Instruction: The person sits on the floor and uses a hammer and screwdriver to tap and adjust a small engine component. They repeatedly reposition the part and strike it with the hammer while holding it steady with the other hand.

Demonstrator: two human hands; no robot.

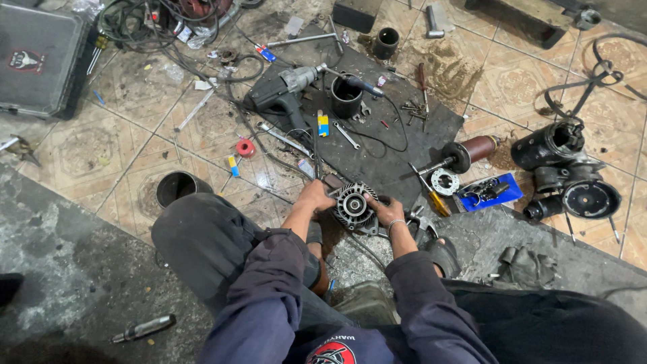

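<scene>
Dark sleeves [269, 296] fill the near edge, and both arms reach out to a finned round alternator [353, 205] lying on the floor between the person's feet. Left hand [315, 197] clasps its left side, fingers curled on the housing; right hand [387, 209] grips its right side, so the part sits pinched between the two. Just right of it lie a yellow-handled screwdriver [435, 199] and a flat blue package [495, 194], rectangular, holding small dark parts. Farther off, on a black mat [397, 128], rest a grey drill [286, 91], a black cup [346, 96] and a small blue-and-yellow packet [323, 124]. At far left sits a grey case [37, 57] bearing a round red-and-white emblem.
</scene>
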